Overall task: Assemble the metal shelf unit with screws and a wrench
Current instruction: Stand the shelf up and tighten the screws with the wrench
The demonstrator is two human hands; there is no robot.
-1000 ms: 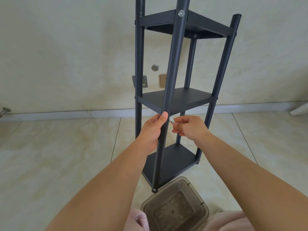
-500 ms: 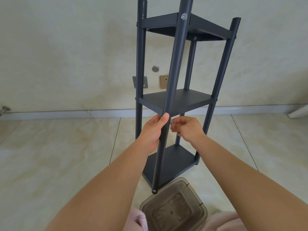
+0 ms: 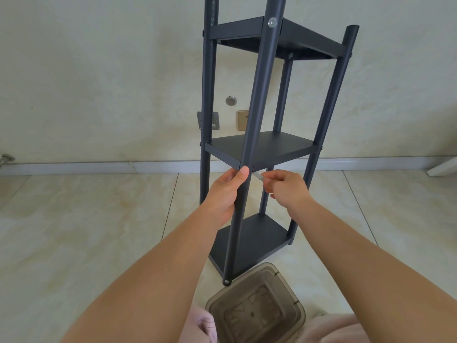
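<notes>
A dark metal shelf unit [image 3: 262,149] with three shelves stands on the tiled floor in front of me. Its near post [image 3: 257,100] leans toward me, with a silver screw [image 3: 272,22] showing at the top shelf. My left hand [image 3: 226,191] grips this post just below the middle shelf, thumb up along it. My right hand [image 3: 284,185] pinches a small silvery wrench [image 3: 258,176] whose tip points at the post at the corner of the middle shelf. The screw there is hidden by the post.
A translucent brown plastic box [image 3: 256,308] sits on the floor just below the post's foot. My knees in pink cloth [image 3: 205,325] flank it. A cream wall with a socket plate [image 3: 242,119] and white skirting lies behind the shelf.
The camera tipped a little, so the shelf sits lower in view. My right hand drew slightly away from the post, and the wrench shows again between hand and post. My left hand kept its grip.
</notes>
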